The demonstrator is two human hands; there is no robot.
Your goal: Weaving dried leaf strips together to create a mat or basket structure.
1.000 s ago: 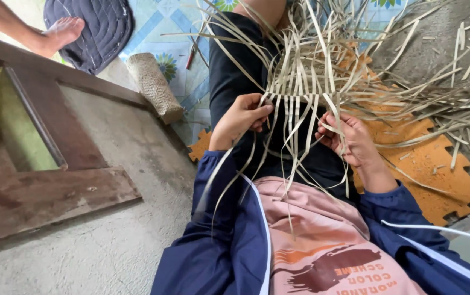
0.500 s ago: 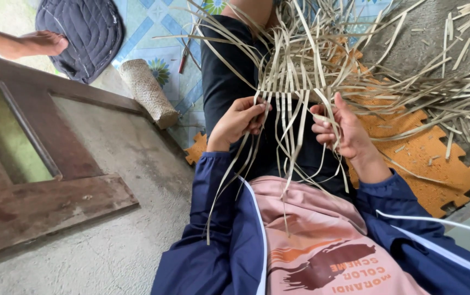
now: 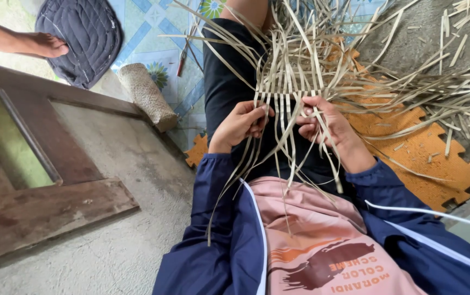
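A wide tangle of pale woven strips spreads over the person's lap and the orange foam mat, its loose ends trailing toward the pink shirt. The left hand has its grip pinched shut on strips at the weave's near edge, and the right hand curls closed around neighbouring strips just beside it. Off to the side lie a burlap roll and another person's bare foot.
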